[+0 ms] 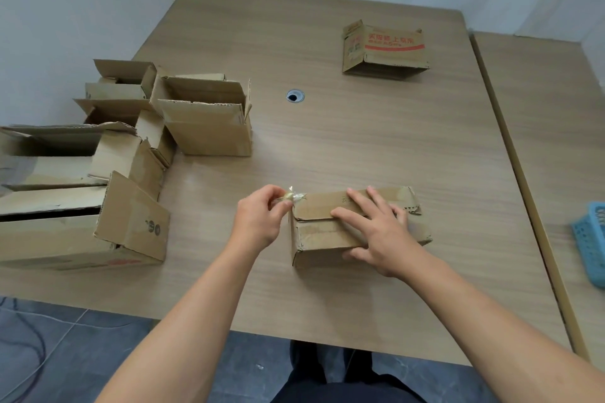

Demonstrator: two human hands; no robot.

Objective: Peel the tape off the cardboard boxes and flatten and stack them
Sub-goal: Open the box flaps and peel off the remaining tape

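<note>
Left hand [258, 219]: fingers pinch tape [293, 197] off box [327, 232].
Right hand [376, 235]: fingers flat, pressing box.
Done: flattened box [386, 49], one o'clock.
Remaining: open boxes [206, 121], nine o'clock.

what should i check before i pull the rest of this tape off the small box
1. Left hand pinches the tape wad at the top left corner of the small cardboard box: ok.
2. Right hand presses flat on the box top, steadying it: ok.
3. Tape's far end free of the flap: cannot tell.
4. Bare table between this box and the open boxes on the left, room for the pull: ok.
5. Box flattened: not ok, it stands full height.
6. Flattened stack at the far right ready to receive it: ok.
</note>
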